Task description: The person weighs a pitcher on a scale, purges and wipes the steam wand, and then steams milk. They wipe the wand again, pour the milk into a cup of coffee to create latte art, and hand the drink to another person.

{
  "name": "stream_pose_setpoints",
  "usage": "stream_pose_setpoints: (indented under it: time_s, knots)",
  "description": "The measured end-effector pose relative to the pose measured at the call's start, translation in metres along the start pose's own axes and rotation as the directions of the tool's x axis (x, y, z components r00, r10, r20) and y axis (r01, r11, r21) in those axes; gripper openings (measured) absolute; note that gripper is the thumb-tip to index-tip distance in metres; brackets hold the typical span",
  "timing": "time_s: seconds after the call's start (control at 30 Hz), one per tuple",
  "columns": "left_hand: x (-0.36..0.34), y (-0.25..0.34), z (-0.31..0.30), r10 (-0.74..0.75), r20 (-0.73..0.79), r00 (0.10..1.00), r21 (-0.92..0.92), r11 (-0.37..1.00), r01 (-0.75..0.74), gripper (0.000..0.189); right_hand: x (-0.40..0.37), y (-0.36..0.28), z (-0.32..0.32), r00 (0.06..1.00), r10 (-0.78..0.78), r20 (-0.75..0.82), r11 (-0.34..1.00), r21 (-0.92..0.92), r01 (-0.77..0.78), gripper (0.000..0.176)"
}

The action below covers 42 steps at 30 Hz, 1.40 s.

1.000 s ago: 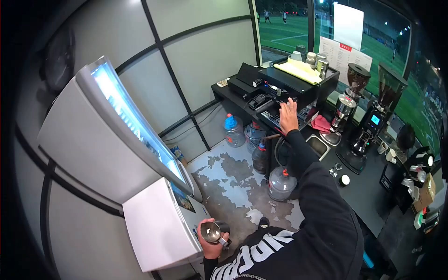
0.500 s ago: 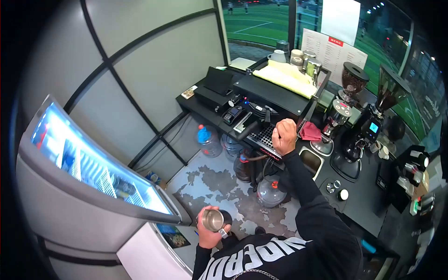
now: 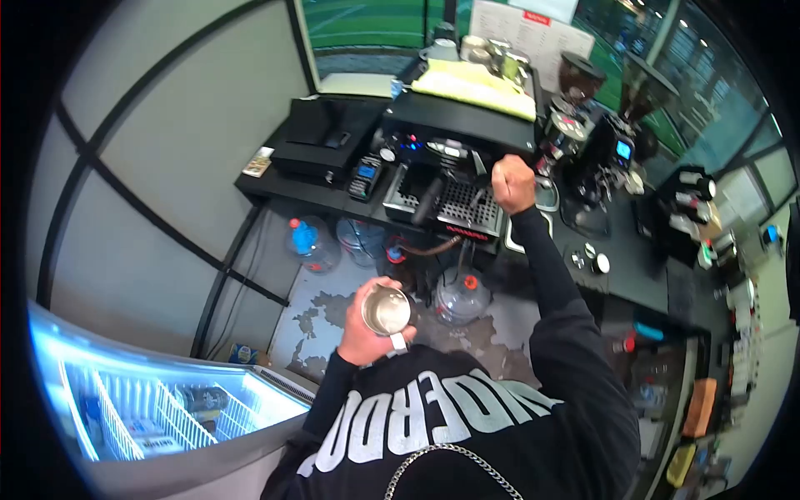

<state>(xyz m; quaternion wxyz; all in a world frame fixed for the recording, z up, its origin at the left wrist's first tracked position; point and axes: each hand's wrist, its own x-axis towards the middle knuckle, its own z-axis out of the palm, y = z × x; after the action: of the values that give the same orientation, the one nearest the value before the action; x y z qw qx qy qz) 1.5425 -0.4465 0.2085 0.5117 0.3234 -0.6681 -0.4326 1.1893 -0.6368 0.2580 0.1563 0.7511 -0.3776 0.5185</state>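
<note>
- Left hand [image 3: 358,337]: fingers wrap around the side of one metal pitcher [image 3: 386,310]; its handle stands free of the palm. The mouth faces upward, probably to keep any contents from spilling; whether liquid lies inside cannot be told.
- Left of this hand, nearer the body: one lit refrigerator [image 3: 175,417], its wire dividers presumably separating stock.
- Beyond the left hand, under the counter: four large bottles [image 3: 463,302], likely kept low because of their weight.
- Right hand [image 3: 514,183]: raised, fingers folded into a fist at the espresso machine's [image 3: 450,117] front right corner; whether they enclose any part is hidden.
- Left of the right hand: one drip grate [image 3: 475,208] and, farther left, one card terminal [image 3: 365,177].
- Right of it: two coffee grinders [image 3: 618,154], seemingly grouped for easy reach.
- Farthest, past both hands: one yellow cloth [image 3: 475,87] atop the machine; one menu sheet [image 3: 508,29] behind.
</note>
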Motion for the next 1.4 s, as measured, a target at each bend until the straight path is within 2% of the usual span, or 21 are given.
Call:
stream_pose_setpoints:
  time_s: [0.03,0.1,0.13,0.17,0.2,0.23,0.27,0.3,0.4,0.5,0.57,0.67,0.83,0.87,0.9,1.0,1.1,1.17,1.23,1.3,1.4]
  knots:
    - [0.004,0.001,-0.01,0.014,0.042,0.999,0.031,0.999,-0.015,0.091,-0.01,0.007,0.002,0.997,0.074,0.001,0.994,0.079,-0.074,0.027]
    - [0.009,-0.001,-0.03,0.039,0.104,0.994,0.037,0.998,-0.043,0.091,-0.007,-0.026,-0.001,0.923,0.329,-0.2,0.916,0.306,-0.26,0.028]
    - [0.012,-0.005,-0.038,0.039,0.134,0.99,0.021,0.999,-0.042,0.091,-0.012,-0.033,-0.008,0.886,0.317,-0.339,0.949,0.111,-0.297,0.025]
    - [0.013,-0.01,-0.044,0.057,0.131,0.99,0.017,0.998,-0.059,0.091,-0.023,-0.033,-0.011,0.787,0.389,-0.479,0.847,-0.151,-0.51,0.033]
    - [0.013,-0.015,-0.049,0.073,0.128,0.989,0.014,0.997,-0.076,0.09,-0.023,-0.037,-0.016,0.638,0.673,-0.374,0.682,-0.02,-0.731,0.042]
    - [0.012,-0.02,-0.052,0.071,0.16,0.985,0.002,0.997,-0.073,0.09,-0.018,-0.038,-0.023,0.412,0.881,-0.235,0.441,0.086,-0.893,0.053]
    - [0.011,-0.026,-0.054,0.015,0.146,0.989,-0.048,0.999,-0.008,0.09,-0.006,-0.042,-0.033,0.194,0.965,0.178,0.173,0.127,-0.977,0.072]
    - [0.012,-0.031,-0.058,-0.039,0.137,0.99,-0.091,0.994,0.052,0.09,0.001,-0.055,-0.021,0.011,0.95,0.313,-0.075,0.262,-0.962,0.071]
    - [0.021,-0.049,-0.07,0.01,0.202,0.979,-0.081,0.997,0.006,0.091,-0.008,-0.023,-0.013,0.096,0.856,0.508,-0.256,0.578,-0.775,0.052]
    - [0.029,-0.057,-0.076,-0.026,0.241,0.97,-0.148,0.987,0.064,0.091,-0.007,-0.029,-0.01,0.112,0.918,0.38,-0.063,0.419,-0.906,0.045]
    - [0.035,-0.062,-0.081,0.02,0.29,0.957,-0.086,0.996,0.005,0.091,-0.008,-0.027,-0.008,0.109,0.939,0.327,-0.022,0.374,-0.927,0.044]
    - [0.042,-0.067,-0.083,-0.016,0.327,0.945,-0.113,0.992,0.056,0.093,-0.003,-0.033,-0.008,0.158,0.971,0.178,0.139,0.112,-0.984,0.05]
    - [0.051,-0.059,-0.084,-0.013,0.369,0.929,-0.056,0.998,0.036,0.093,-0.004,-0.022,-0.018,0.114,0.979,0.171,0.145,-0.183,-0.972,0.069]
    - [0.05,-0.069,-0.085,0.002,0.386,0.923,-0.034,0.999,0.012,0.094,0.008,-0.036,-0.017,0.312,0.948,0.061,0.307,-0.425,-0.852,0.064]
    - [0.049,-0.075,-0.085,0.048,0.379,0.924,-0.079,0.997,-0.019,0.096,0.001,-0.033,-0.007,0.483,0.875,-0.038,0.308,-0.727,-0.613,0.061]
    - [0.051,-0.07,-0.092,-0.014,0.382,0.924,-0.14,0.987,0.073,0.095,0.008,-0.033,-0.011,0.414,0.91,-0.017,0.225,-0.819,-0.528,0.061]
    - [0.053,-0.069,-0.097,0.007,0.398,0.917,-0.234,0.968,0.094,0.096,0.018,-0.04,-0.012,0.445,0.895,0.01,0.187,-0.915,-0.357,0.064]
    - [0.052,-0.065,-0.106,-0.047,0.433,0.9,-0.168,0.977,0.132,0.096,0.01,-0.01,-0.028,0.204,0.972,0.114,0.213,-0.791,-0.573,0.07]
    - [0.047,-0.072,-0.111,0.0,0.36,0.933,-0.176,0.982,0.068,0.097,0.024,-0.048,-0.024,0.052,0.986,0.158,0.103,-0.331,-0.938,0.074]
    - [0.043,-0.074,-0.119,-0.01,0.312,0.95,-0.138,0.989,0.056,0.097,0.009,-0.048,-0.024,-0.065,0.982,0.177,-0.089,0.132,-0.987,0.066]
    - [0.038,-0.073,-0.133,-0.02,0.265,0.964,-0.124,0.991,0.054,0.097,-0.005,-0.051,-0.001,0.147,0.986,-0.084,0.153,0.072,-0.986,0.051]
